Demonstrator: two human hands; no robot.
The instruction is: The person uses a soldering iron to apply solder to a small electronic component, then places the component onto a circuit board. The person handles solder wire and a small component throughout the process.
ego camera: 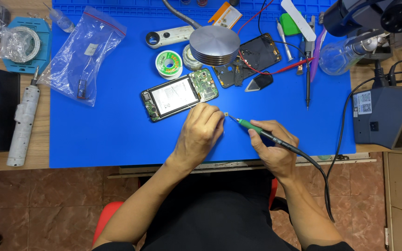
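Observation:
My right hand [275,146] grips a soldering iron [252,127] with a green collar and black handle, its tip pointing up-left at a tiny chip [227,114] on the blue mat [117,130]. My left hand [201,130] rests on the mat with fingers curled, pinching what looks like a thin wire that runs toward the opened phone [178,96]; its fingertips sit just left of the chip. The phone lies face down with its battery and green circuit board exposed, just above my left hand.
A round metal weight [214,44], solder spool [168,63], phone back frame [252,58] with red leads, tweezers and probes sit at the back. A plastic bag [84,56] lies left, an electric screwdriver [22,123] on the wooden edge, a soldering station [387,116] right.

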